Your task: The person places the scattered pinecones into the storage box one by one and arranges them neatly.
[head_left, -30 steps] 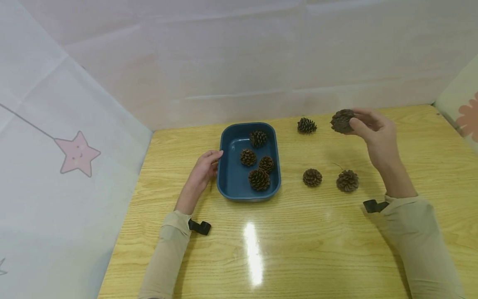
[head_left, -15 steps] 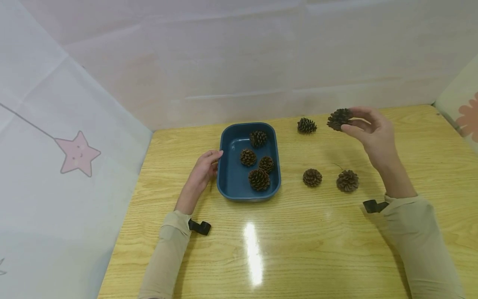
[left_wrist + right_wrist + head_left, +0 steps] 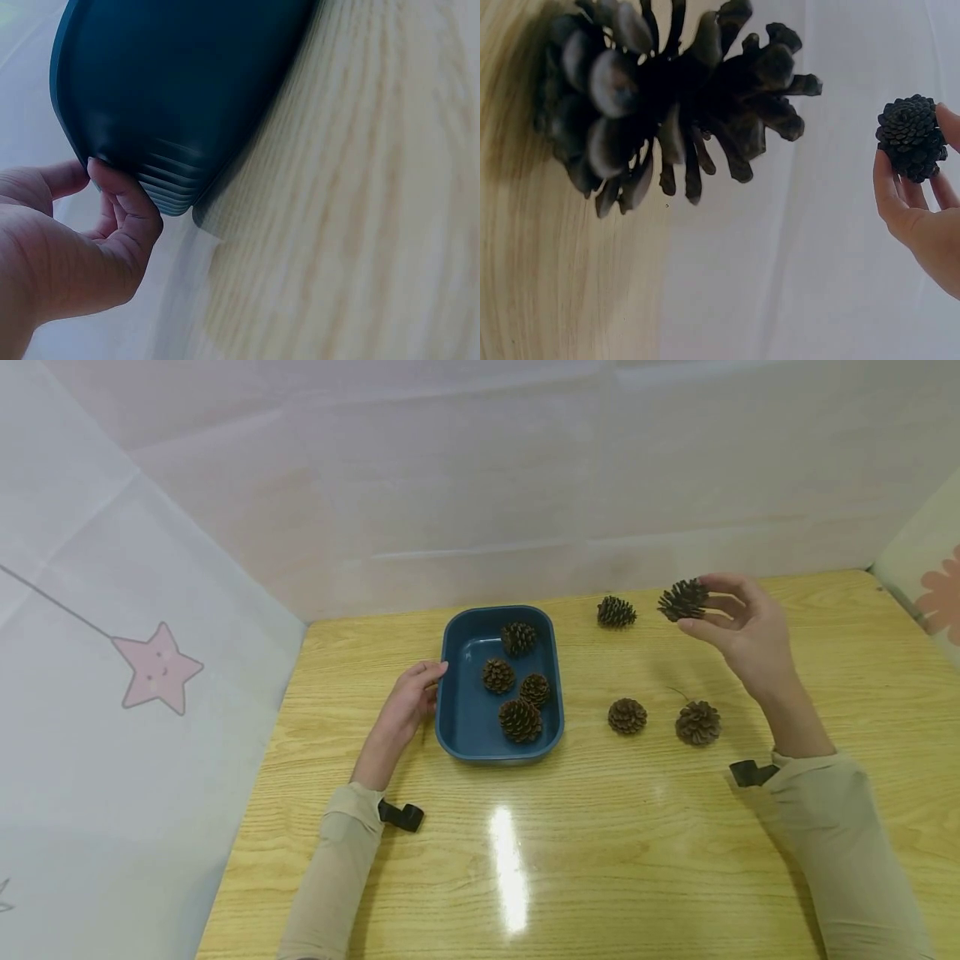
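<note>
My right hand (image 3: 750,622) holds a dark pine cone (image 3: 683,600) between thumb and fingertips, raised over the far right of the table. In the right wrist view the held pine cone (image 3: 911,139) shows its closely layered scales. My left hand (image 3: 408,697) pinches the left rim of a dark blue rectangular basin (image 3: 500,752). The left wrist view has thumb and fingers (image 3: 127,199) at the ribbed end of the basin wall. Several brown pine cones lie in the basin, among them a large one (image 3: 521,720) near its front right.
On the wood-grain table (image 3: 615,852), right of the basin, lie a pine cone (image 3: 617,612) at the back, another (image 3: 627,716) nearer, and a third (image 3: 698,723) with a thin stalk. A pale sheet (image 3: 465,468) hangs behind the table.
The right hand has turned the held pine cone, so its spread scales now show in the head view, and moved slightly left. The left hand and basin have stayed put.
</note>
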Available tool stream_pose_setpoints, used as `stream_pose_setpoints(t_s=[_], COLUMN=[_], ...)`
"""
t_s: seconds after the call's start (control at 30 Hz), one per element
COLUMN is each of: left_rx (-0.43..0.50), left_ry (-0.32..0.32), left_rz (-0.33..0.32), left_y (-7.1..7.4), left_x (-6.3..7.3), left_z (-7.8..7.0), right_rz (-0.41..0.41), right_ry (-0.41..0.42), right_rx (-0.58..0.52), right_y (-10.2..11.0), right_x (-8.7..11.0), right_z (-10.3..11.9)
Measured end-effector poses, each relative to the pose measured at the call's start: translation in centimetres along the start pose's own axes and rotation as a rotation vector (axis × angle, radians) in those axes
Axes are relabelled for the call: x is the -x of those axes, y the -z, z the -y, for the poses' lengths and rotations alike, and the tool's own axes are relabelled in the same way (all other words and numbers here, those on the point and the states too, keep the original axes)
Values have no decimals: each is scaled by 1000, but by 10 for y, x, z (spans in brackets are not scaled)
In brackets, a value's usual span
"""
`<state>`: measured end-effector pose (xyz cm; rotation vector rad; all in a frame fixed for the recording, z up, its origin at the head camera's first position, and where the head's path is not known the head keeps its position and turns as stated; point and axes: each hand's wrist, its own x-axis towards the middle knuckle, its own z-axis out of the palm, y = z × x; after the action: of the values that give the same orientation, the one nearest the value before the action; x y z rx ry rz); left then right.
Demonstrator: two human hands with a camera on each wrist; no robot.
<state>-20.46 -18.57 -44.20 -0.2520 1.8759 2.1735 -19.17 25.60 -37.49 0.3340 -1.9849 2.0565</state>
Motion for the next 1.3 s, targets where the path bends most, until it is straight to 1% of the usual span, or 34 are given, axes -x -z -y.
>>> stream_pose_setpoints(t_s=[0.13, 0.3, 0.53, 0.63, 0.87, 0.93, 1.07, 1.17, 1.3], left_rx=[-1, -4, 2, 7, 5, 1, -3, -7, -8], left_ry=[3, 3, 4, 4, 3, 2, 2, 3, -1], left_rz=[-9, -2, -5, -2, -4, -3, 1, 1, 4], left_y=[0, 0, 0, 0, -1, -1, -1, -1, -1], left_x=[0, 1, 0, 0, 1, 1, 0, 1, 1], left_z=[0, -1, -1, -1, -2, -2, -2, -1, -1], right_rz=[-13, -39, -58, -51, -6, -3, -9, -13, -15], right_ry=[14, 23, 33, 51, 72, 66, 45, 11, -25], right_rx=[9, 13, 115, 131, 96, 118, 231, 312, 314], right_y=[-1, -1, -1, -2, -3, -3, -3, -1, -1], right_x=[-1, -1, -1, -1, -1, 0, 0, 0, 0], right_z=[-1, -1, 0, 0, -1, -1, 0, 1, 2])
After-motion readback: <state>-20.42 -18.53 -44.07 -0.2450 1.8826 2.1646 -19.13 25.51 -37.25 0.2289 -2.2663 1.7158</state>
